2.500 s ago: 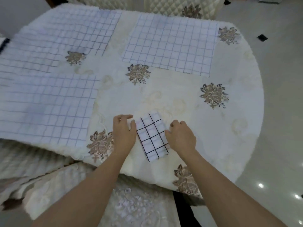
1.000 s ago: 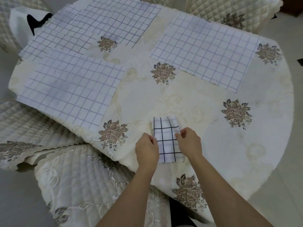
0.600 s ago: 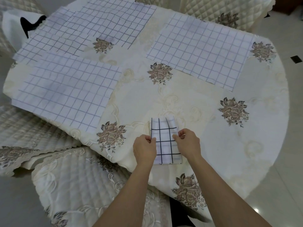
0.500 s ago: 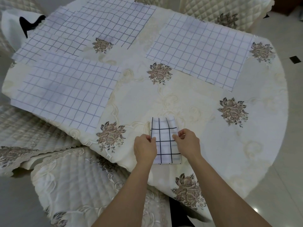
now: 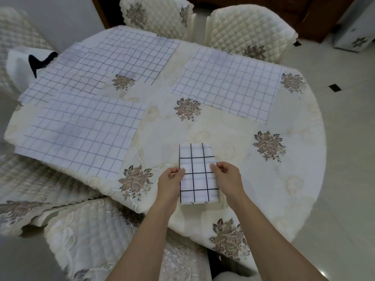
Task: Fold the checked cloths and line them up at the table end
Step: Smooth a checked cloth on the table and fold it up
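A small folded cloth point(image 5: 197, 175), white with dark checks, lies near the front edge of the table point(image 5: 284, 179). My left hand point(image 5: 170, 183) pinches its left edge and my right hand point(image 5: 228, 178) pinches its right edge. Three unfolded checked cloths lie flat farther back: one at the left point(image 5: 81, 138), one at the back left point(image 5: 113, 61), one at the back right point(image 5: 229, 86). A further cloth partly shows under the back left one.
The table carries a cream cover with brown flower motifs. Quilted chairs stand behind it point(image 5: 247, 31) and below left of it point(image 5: 81, 240). A white item with a black mark point(image 5: 26, 65) sits at the far left. Tiled floor point(image 5: 349, 138) lies to the right.
The folded cloth has been turned square to me and drawn nearer the front edge. Both hands went from resting beside it to pinching its side edges. The view has tilted up a little.
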`<state>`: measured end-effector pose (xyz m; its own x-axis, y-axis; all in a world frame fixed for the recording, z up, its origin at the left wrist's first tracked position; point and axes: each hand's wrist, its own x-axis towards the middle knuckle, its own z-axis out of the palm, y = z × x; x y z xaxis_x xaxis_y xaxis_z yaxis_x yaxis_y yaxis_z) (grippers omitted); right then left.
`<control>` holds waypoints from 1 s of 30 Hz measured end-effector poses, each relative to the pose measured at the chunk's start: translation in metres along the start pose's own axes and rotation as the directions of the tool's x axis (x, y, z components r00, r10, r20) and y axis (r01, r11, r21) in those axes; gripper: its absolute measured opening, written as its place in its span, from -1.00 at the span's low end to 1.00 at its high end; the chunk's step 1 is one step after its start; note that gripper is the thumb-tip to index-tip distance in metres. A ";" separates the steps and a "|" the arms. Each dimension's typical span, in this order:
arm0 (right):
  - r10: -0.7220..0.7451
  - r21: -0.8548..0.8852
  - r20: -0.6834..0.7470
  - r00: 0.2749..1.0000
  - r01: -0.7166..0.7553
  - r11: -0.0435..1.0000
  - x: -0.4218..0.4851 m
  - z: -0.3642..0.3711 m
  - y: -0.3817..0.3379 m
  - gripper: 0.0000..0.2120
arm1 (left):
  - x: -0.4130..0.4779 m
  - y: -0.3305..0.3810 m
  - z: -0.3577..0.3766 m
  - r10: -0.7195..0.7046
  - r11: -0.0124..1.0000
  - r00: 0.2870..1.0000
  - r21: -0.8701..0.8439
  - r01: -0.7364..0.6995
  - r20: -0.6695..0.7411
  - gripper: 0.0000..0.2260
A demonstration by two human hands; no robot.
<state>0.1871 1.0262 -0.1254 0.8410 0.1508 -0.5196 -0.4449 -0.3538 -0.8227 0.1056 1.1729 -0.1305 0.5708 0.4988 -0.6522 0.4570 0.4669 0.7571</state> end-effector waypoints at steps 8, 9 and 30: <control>-0.023 0.030 -0.126 0.992 0.027 0.999 -0.036 -0.017 -0.007 -0.83 | -0.024 -0.001 0.009 0.043 0.998 0.995 0.041 -0.047 0.087 -0.89; -0.024 0.032 -0.143 0.989 0.029 0.999 -0.039 -0.020 -0.006 -0.82 | -0.026 -0.002 0.011 0.046 0.998 0.995 0.049 -0.050 0.093 -0.89; 0.129 0.326 -0.544 0.829 0.068 0.943 -0.114 -0.165 0.060 -0.79 | -0.100 -0.049 0.148 0.057 0.912 0.904 0.347 -0.220 0.424 -0.87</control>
<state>0.1156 0.8358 -0.0774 0.8073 -0.4232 -0.4113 -0.4630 -0.0221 -0.8861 0.1270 0.9920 -0.0961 0.8310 0.1683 -0.5301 0.5277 0.0629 0.8471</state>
